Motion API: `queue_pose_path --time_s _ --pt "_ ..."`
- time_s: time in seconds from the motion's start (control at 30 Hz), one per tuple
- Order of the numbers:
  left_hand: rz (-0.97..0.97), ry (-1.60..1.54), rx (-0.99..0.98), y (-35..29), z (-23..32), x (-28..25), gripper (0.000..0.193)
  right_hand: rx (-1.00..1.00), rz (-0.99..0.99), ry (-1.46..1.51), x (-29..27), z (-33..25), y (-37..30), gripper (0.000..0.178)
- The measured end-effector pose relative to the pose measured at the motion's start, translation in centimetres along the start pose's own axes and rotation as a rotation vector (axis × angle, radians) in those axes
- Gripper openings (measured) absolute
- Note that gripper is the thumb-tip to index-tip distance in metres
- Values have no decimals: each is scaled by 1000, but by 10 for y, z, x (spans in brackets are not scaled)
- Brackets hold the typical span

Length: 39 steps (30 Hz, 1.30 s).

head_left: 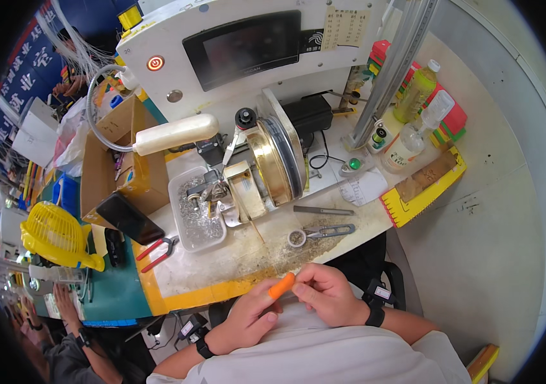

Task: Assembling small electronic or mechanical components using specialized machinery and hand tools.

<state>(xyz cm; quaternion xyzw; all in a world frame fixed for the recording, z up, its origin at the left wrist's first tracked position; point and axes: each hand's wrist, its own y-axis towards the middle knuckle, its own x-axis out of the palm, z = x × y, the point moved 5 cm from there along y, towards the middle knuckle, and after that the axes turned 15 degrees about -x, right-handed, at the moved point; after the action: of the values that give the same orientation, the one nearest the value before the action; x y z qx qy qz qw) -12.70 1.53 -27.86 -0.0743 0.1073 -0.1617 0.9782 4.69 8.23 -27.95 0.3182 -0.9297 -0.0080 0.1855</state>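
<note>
My left hand (247, 318) is in front of my body below the bench edge, its index finger stretched out inside an orange finger cot (281, 286). The thumb stands apart, and nothing shows in the palm. Close against the cot's tip is my right hand (333, 297), thumb and fingers pinched together; whatever they may hold is hidden. Beyond my hands, thread snips (329, 231) lie beside a small white ring-shaped roll (297, 239) on the worn benchtop. Tweezers (324, 210) rest just behind them.
A machine with a brass drum (270, 163) and a dark screen (244, 48) fills the back. A clear tub (199, 243) holds metal bits. Red-handled pliers (156, 255), a phone (130, 218) and a yellow fan (55, 233) stand left; bottles (406, 147) stand right. Another person's hand (65, 304) is far left.
</note>
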Motion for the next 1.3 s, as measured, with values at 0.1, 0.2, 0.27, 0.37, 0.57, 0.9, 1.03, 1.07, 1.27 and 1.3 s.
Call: queue_pose_path --time_s 0.1,0.2,0.27,0.37,0.57,0.9,1.03,1.07,1.27,1.3 --pt "-13 -20 6 1 3 0 71 -4 -24 -69 3 -1 7 11" --pt "15 -203 -100 1 -4 -3 67 40 75 -39 -1 1 9 12" --pt "-35 68 2 -3 -4 -2 65 -38 10 -170 -1 -3 11 12" --pt "-58 52 -20 1 3 -1 58 -121 -30 -337 -2 -10 12 11" --pt "-59 86 65 9 27 1 52 -294 24 -411 -9 -19 5 11" --pt "655 663 438 19 115 -122 45 -530 -19 -1444 -47 -62 50 26" --pt "891 792 352 48 110 -149 37 -429 -36 -1601 -52 -47 46 24" --pt "877 839 337 53 106 -150 36 -433 -44 -1605 -52 -45 46 24" --pt "884 940 396 59 90 -154 25 -197 43 -1388 -71 -44 49 22" --pt "913 960 422 59 91 -154 22 -184 62 -1361 -73 -46 51 20"
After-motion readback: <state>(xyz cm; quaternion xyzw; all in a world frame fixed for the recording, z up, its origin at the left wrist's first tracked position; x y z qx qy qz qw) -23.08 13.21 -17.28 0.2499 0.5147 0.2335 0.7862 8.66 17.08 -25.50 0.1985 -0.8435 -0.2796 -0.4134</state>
